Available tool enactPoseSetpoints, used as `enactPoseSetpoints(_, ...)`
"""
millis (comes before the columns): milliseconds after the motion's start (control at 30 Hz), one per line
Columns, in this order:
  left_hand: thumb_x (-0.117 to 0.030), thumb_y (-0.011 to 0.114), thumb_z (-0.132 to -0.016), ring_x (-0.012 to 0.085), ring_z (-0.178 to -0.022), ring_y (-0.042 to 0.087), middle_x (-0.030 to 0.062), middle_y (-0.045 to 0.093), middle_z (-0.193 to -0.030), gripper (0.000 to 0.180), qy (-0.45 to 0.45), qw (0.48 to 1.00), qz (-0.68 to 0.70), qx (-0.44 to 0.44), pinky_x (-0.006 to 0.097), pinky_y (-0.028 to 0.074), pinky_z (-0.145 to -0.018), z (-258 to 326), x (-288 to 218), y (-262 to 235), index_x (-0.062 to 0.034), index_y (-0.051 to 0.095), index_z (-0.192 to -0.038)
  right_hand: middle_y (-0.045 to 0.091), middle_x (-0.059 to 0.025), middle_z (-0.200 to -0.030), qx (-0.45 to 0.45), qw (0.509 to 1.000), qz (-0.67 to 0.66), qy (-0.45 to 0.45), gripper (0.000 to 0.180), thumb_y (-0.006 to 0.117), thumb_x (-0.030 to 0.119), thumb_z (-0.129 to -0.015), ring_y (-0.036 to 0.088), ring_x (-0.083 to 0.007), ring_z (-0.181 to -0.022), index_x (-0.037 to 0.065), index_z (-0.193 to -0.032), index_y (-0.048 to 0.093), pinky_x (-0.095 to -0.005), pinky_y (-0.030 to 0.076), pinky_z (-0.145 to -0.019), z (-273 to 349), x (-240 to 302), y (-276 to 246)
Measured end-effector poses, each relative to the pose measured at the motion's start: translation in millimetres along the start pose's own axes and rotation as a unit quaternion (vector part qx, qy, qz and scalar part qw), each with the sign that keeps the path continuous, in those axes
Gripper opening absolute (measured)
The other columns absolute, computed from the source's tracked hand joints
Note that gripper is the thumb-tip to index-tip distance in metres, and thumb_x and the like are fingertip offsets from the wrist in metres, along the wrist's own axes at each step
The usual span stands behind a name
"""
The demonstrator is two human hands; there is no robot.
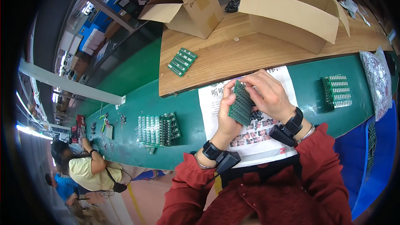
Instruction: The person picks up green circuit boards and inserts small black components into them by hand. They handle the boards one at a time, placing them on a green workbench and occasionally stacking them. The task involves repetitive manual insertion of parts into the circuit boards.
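My left hand grips a green circuit board panel by its left edge, tilted up over a printed paper sheet. Rows of small parts cover the panel's face. My right hand is closed, its bent fingers and thumb at the panel's upper right edge. Whatever its fingertips pinch is hidden or too small to make out. Just below them, a small heap of dark components lies on the paper, partly behind the panel.
Stacked circuit boards lie left and right on the green table. One board rests on the raised wooden surface near two cardboard boxes. A plastic bag and blue bin stand right. A co-worker sits left.
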State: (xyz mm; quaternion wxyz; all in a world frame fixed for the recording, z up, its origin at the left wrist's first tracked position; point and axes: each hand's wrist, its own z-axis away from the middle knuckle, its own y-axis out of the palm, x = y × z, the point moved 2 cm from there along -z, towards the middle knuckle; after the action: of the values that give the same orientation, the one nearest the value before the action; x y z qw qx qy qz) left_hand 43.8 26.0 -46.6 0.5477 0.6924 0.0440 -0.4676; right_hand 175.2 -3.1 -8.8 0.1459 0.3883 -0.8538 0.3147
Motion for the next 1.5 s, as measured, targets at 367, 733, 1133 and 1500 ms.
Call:
enactPoseSetpoints(367, -0.032, 0.042, -0.085, 0.0230, -0.098, 0.056, 0.0120, 0.049, -0.116, 0.050, 0.013, 0.999, -0.046, 0.000, 0.037, 0.051, -0.076, -0.7, 1.8, -1.3, -0.0113, 0.033, -0.130, 0.059, -0.0093, -0.084, -0.024, 1.000, 0.006, -0.016, 0.043, 0.064, -0.008, -0.066, 0.059, -0.0265, -0.080, 0.004, -0.107, 0.058, -0.0343, 0.050, -0.065, -2.6, -1.2, 8.3)
enactPoseSetpoints(733, -0.032, 0.042, -0.085, 0.0244, -0.100, 0.056, 0.0116, 0.049, -0.118, 0.048, 0.012, 1.000, -0.009, -0.010, 0.038, 0.051, -0.076, -2.4, 3.4, -5.5, -0.0159, 0.034, -0.129, 0.060, -0.0063, -0.080, -0.030, 0.999, -0.030, 0.005, 0.045, 0.066, -0.006, -0.067, 0.059, -0.0233, -0.077, 0.006, -0.109, 0.060, -0.0340, 0.050, -0.063, -0.9, 0.8, 5.2)
enactPoseSetpoints(1133, -0.026, 0.043, -0.083, 0.0216, -0.099, 0.055, 0.0121, 0.049, -0.115, 0.051, 0.015, 0.995, -0.093, 0.017, 0.034, 0.049, -0.078, -0.8, -0.8, 1.9, -0.0104, 0.033, -0.130, 0.058, -0.0071, -0.076, 0.034, 0.999, 0.015, 0.029, 0.039, 0.064, -0.004, -0.069, 0.058, -0.0251, -0.073, 0.007, -0.107, 0.060, -0.0354, 0.049, -0.061, -1.0, 2.9, -0.7)
enactPoseSetpoints(1500, -0.023, 0.041, -0.082, 0.0181, -0.107, 0.049, 0.0094, 0.049, -0.115, 0.047, 0.024, 0.994, -0.098, 0.031, 0.031, 0.041, -0.091, -2.4, 1.7, -1.2, -0.0052, 0.039, -0.126, 0.056, -0.0077, -0.080, 0.043, 0.999, -0.005, -0.001, 0.041, 0.060, -0.009, -0.063, 0.055, -0.0268, -0.078, 0.006, -0.101, 0.059, -0.0363, 0.048, -0.065, 2.0, 3.6, -0.6)
